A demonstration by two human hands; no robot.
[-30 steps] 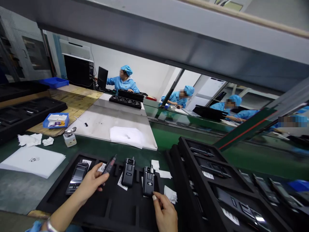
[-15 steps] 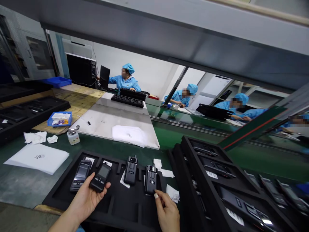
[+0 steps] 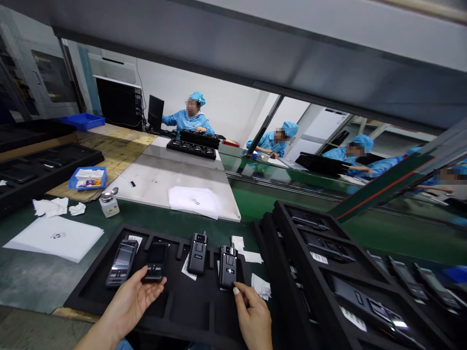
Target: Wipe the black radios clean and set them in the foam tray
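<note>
Left fingers (image 3: 156, 287) grasping screen-up handset (image 3: 156, 257) low, right fingers (image 3: 241, 302) touching face-down handset (image 3: 228, 270), grip unclear

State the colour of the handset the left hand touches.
Black; the handset shows best in the head view.

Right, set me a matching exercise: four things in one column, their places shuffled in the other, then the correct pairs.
Things
1. Left hand
2. Small blue box
3. Right hand
4. Bottle

Places
A. At the lower end of a camera-side-up handset
B. On the green work surface, near crumpled tissue
C. At the lower end of a screen-up handset
D. On the yellowish wooden board

Pairs: 1-C, 2-D, 3-A, 4-B
</note>
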